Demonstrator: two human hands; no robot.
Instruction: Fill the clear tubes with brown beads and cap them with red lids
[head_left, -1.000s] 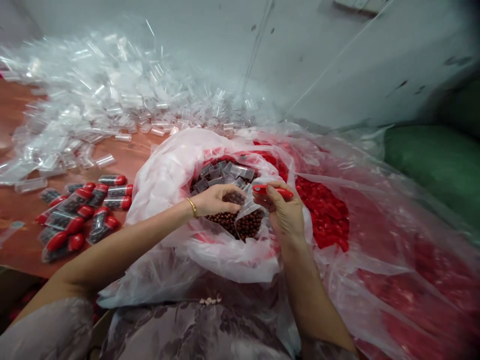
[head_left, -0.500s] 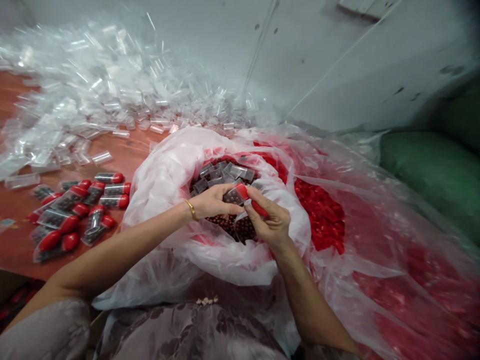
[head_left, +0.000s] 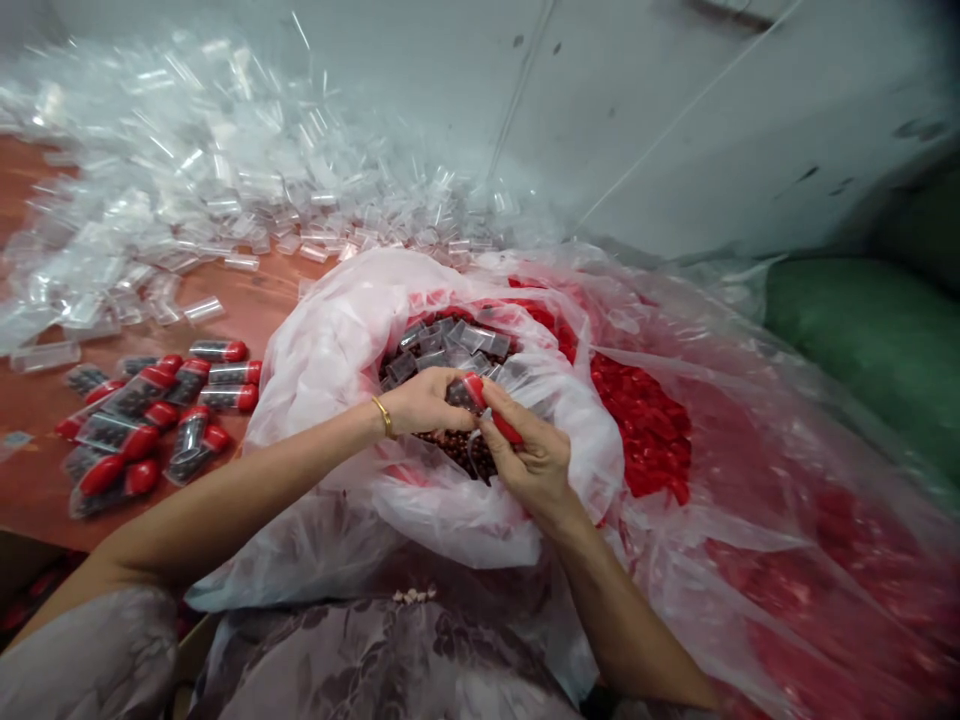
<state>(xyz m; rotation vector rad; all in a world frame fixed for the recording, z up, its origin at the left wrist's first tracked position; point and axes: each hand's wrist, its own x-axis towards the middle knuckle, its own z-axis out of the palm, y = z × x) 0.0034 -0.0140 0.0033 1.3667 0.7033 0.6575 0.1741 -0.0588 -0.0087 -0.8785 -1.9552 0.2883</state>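
My left hand (head_left: 424,400), with a gold bangle on the wrist, grips a small clear tube filled with dark beads. My right hand (head_left: 529,455) presses a red cap (head_left: 491,408) against the tube's open end. Both hands meet over an open plastic bag (head_left: 337,340) that holds dark brown beads (head_left: 465,450) and several clear tubes (head_left: 450,345). The tube itself is mostly hidden by my fingers.
Several capped, filled tubes (head_left: 150,410) lie on the brown table at left. A large heap of empty clear tubes (head_left: 187,190) spreads behind them. A bag of loose red caps (head_left: 645,420) sits to the right, with a green sack (head_left: 862,340) beyond.
My right hand has carried the red cap left from beside the bag's edge to the tube in my left hand and now pushes it onto the end.
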